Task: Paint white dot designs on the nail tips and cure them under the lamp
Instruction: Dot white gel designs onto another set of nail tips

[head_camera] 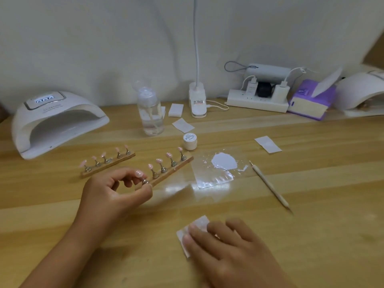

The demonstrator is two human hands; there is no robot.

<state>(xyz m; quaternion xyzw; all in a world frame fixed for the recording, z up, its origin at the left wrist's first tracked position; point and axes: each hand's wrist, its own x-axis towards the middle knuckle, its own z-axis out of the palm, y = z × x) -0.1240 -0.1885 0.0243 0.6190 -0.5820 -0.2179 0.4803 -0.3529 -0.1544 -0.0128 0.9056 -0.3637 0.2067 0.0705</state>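
Pinching the metal stand [145, 181] of a pink nail tip [138, 173] at the nearer wooden strip's [176, 169] near end, the left hand [112, 192] curls. The right hand [228, 250] lies flat on a white wipe [200, 221]. The curing lamp [56, 121] reads "SUN"; the jar [190, 141] lid reads "Painted".

A pale wooden table [311, 183] with long, streaky grain runs back to a plain white wall [83, 38]. Bright glare reflects off the tabletop.

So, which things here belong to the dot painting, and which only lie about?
For the job: tip stand in left hand, near tip strip, far tip strip, curing lamp, white paint, dotting tool, paint jar.
Lying about: pump bottle, power strip, tissue pack, clip lamp.
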